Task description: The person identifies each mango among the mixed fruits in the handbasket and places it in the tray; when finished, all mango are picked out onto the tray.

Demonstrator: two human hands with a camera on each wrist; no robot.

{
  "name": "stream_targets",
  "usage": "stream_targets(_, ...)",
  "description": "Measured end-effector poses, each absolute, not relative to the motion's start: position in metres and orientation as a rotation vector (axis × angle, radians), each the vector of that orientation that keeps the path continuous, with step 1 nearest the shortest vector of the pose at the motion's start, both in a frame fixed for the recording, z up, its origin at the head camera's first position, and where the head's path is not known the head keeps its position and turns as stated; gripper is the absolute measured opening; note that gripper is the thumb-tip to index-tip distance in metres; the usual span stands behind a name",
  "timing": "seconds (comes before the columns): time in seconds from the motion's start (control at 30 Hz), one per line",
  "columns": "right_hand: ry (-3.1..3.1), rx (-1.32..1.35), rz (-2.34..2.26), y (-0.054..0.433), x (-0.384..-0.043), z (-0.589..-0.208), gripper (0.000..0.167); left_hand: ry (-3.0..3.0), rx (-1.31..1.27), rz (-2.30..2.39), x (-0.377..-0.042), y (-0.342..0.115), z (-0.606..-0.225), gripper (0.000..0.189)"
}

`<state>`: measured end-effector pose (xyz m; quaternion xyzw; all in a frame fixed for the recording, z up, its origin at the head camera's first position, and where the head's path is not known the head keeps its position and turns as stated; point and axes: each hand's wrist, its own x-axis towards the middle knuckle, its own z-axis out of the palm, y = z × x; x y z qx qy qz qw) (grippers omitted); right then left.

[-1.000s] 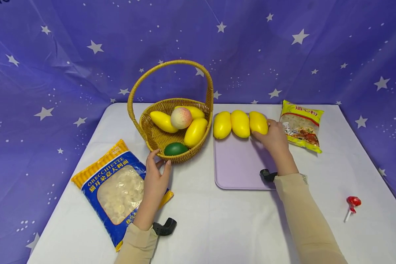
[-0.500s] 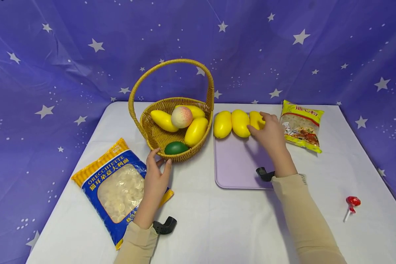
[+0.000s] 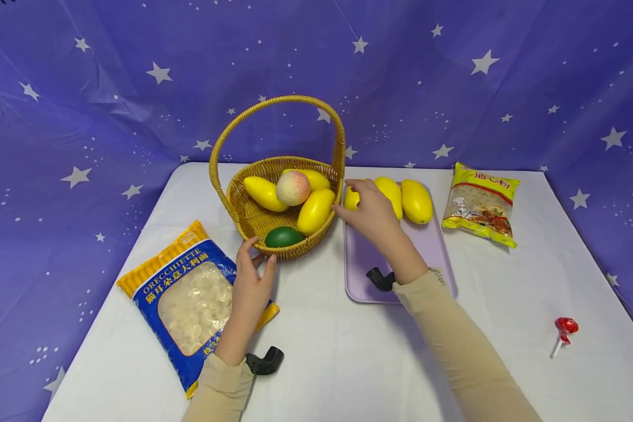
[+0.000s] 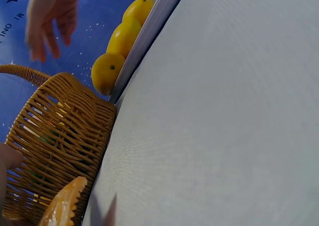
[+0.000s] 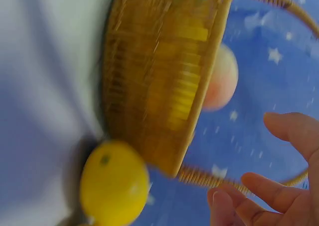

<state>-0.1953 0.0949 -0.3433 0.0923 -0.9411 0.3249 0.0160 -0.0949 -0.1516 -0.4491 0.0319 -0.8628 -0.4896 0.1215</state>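
My left hand (image 3: 250, 281) rests its fingertips against the front rim of a wicker basket (image 3: 232, 202). In the basket are a pinkish-white peach (image 3: 293, 187), three yellow mangoes (image 3: 316, 212) and a dark green oval fruit (image 3: 285, 237). My right hand (image 3: 374, 214) hovers, fingers spread and holding nothing, between the basket's right side and a lilac tray (image 3: 364, 269). Three more mangoes (image 3: 417, 202) lie in a row along the tray's far end; the hand partly covers the left one in the head view. The right wrist view shows a gap between that hand and the nearest mango (image 5: 114, 183).
A blue and yellow bag of orecchiette (image 3: 195, 305) lies left of the basket, partly under the left forearm. At the back right is a yellow pasta packet (image 3: 482, 205). A red lollipop (image 3: 566, 325) lies at the right. A purple starry cloth (image 3: 401, 82) hangs behind.
My right hand has moved left from the rightmost mango on the tray toward the basket, leaving that mango fully in sight. The left hand has stayed at the basket rim.
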Motion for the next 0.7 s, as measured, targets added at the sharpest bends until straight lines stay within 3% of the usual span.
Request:
stream_targets(0.4, -2.876, 0.607, 0.897, 0.01, -0.19, -0.332, 0.063, -2.517, 0.088, -1.395, -0.094, -0.152, -0.449, 0.052)
stream_targets(0.7, -2.956, 0.722, 0.751, -0.045, -0.208, -0.331, 0.065, -2.521, 0.101, -1.391, -0.094, -0.151, -0.449, 0.052)
